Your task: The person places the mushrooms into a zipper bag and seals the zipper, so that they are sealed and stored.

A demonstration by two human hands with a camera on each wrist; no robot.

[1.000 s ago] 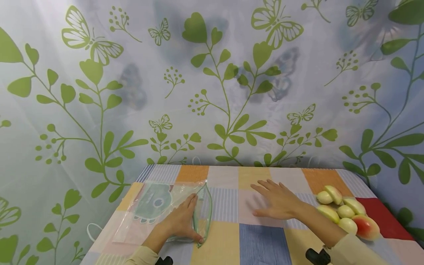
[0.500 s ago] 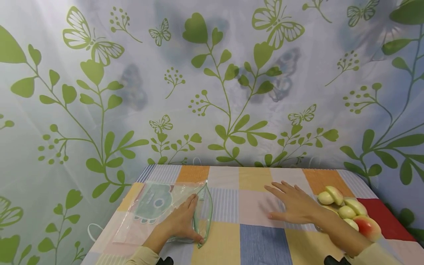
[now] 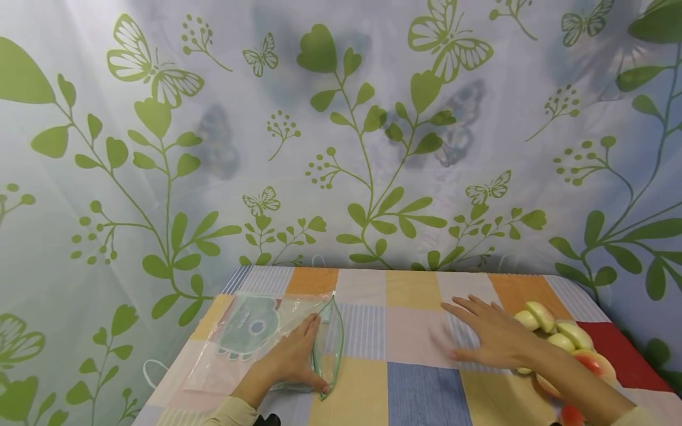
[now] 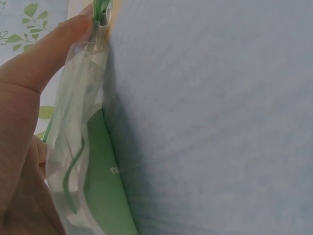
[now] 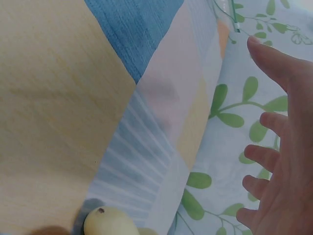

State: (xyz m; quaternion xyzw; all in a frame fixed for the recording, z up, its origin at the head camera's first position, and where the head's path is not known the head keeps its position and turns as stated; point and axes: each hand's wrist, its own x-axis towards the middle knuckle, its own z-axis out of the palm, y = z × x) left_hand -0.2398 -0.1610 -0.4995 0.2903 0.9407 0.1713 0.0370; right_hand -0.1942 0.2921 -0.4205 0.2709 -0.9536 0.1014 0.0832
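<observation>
- While my right side has moved, the left is almost as it was a second ago: the white cord loop (image 3: 145, 370) curls at the far lower left, thin and smooth beside the table edge.
- My clear plastic bag (image 3: 261, 331) lies in the lower left of the frame, where it lay before, glossy and lightly wrinkled, with a blue-green cartoon print (image 3: 242, 334) that has a round eye and scalloped toes.
- My left hand (image 3: 290, 358) has stayed on the bag, thumb and fingers spread wide across its mouth; the thumb touches the green zip edge (image 3: 343, 346), which bows out in a stiff curve.
- The patchwork tablecloth (image 3: 362, 384) runs through the lower middle: flat squares of yellow, pink, orange, denim-like blue and pale stripes.
- My right hand (image 3: 495, 340) has travelled rightward from nearer the middle, fingers still spread wide, hovering over the cloth and casting a soft shadow.
- At lower right, the pale yellow-green fruit pieces (image 3: 574, 335), smooth and rounded or curved, are now partly hidden by my hand and forearm; I can't tell whether I touch them.
- Across the red-blushed round fruit (image 3: 601, 364), also at lower right, my forearm now passes; another patch of red shows beneath it, and my right sleeve (image 3: 631, 417) has slid nearly out of frame.
</observation>
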